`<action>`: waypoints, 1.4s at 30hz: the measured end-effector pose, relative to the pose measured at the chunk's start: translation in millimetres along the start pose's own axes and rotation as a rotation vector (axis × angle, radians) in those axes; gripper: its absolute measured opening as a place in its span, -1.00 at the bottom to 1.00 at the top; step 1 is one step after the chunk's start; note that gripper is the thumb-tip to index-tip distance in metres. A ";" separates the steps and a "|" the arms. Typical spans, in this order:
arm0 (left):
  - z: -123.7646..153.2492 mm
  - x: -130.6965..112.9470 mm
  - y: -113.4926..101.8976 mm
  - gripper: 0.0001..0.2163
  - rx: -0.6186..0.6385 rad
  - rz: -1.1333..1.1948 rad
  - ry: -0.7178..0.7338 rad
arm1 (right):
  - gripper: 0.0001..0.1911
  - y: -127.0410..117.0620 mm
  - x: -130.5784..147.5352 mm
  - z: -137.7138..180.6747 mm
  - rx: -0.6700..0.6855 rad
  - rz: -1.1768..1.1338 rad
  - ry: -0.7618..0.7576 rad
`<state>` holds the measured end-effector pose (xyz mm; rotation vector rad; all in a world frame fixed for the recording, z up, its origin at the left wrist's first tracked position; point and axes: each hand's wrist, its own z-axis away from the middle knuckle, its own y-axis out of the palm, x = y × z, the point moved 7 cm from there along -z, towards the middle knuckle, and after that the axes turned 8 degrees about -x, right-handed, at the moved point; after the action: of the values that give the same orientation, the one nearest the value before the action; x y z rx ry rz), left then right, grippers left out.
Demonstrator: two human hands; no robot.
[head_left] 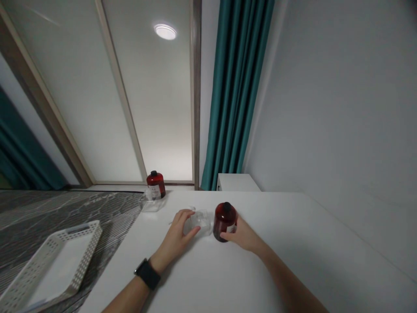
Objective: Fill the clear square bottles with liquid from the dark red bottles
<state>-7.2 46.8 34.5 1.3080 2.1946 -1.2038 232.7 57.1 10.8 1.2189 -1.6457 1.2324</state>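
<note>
Right of the upright bottle [223,221], the right hand [242,234] is gripping it; left of it, the left hand [180,231] is curving around a clear container [202,221], hold unclear.

Clear vessel [202,219] apparently partly behind left fingers [185,213].

No legible txt or nos. found. Far red btl [156,180]: pale lbl [154,191], sm. print, illeg. Near red btl [224,221]: whitish lbl [230,228], part. hidden by R hand [240,234], illeg.
</note>
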 end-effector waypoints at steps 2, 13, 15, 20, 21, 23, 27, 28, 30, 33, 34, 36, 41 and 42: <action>-0.5 1.9 -2.0 -0.71 0.003 0.004 -0.013 | -0.24 13.0 16.0 13.7 0.161 -0.024 -0.002; -7.4 -24.8 -32.0 -0.84 -0.179 0.048 0.006 | -0.22 44.5 36.6 39.7 0.362 -0.044 0.014; -6.8 -43.7 -34.5 -0.84 -0.168 0.078 0.067 | -0.24 48.0 36.5 41.5 0.372 -0.045 -0.001; 0.3 -79.7 -18.8 -0.76 0.001 0.180 0.146 | -0.05 49.2 50.6 46.7 0.272 0.036 -0.152; 1.2 -81.7 -15.8 -0.76 0.019 0.188 0.132 | -0.07 47.2 55.4 47.8 0.237 0.049 -0.202; 1.5 -81.6 -11.8 -0.77 0.043 0.210 0.091 | -0.24 43.5 64.2 50.3 0.201 0.035 -0.300; -0.4 -77.7 -7.7 -0.75 0.102 0.278 0.010 | -0.37 39.3 63.5 51.0 0.184 -0.023 -0.323; -0.9 -77.4 -7.4 -0.75 0.112 0.291 -0.004 | -0.32 39.8 60.2 50.4 0.186 -0.038 -0.292; -1.6 -78.2 -7.9 -0.76 0.116 0.312 -0.016 | -0.22 42.1 54.3 49.7 0.193 -0.074 -0.238; -1.3 -81.1 -8.8 -0.80 0.102 0.341 -0.004 | -0.16 44.8 50.0 49.6 0.176 -0.109 -0.210; -0.9 -81.5 -8.9 -0.80 0.096 0.347 -0.003 | -0.16 45.3 49.4 49.7 0.165 -0.111 -0.211; 0.0 -80.8 -8.7 -0.81 0.082 0.358 -0.012 | -0.15 46.1 48.7 50.4 0.146 -0.115 -0.219; 1.1 -78.2 -8.8 -0.81 0.066 0.372 -0.029 | -0.16 46.7 46.5 52.1 0.097 -0.114 -0.234; 1.2 -78.4 -9.2 -0.81 0.066 0.374 -0.028 | -0.16 46.8 46.2 52.5 0.087 -0.111 -0.238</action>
<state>26.7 -0.9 87.6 1.6272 1.7959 -1.1431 174.0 -1.1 26.9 1.5397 -1.6804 1.1356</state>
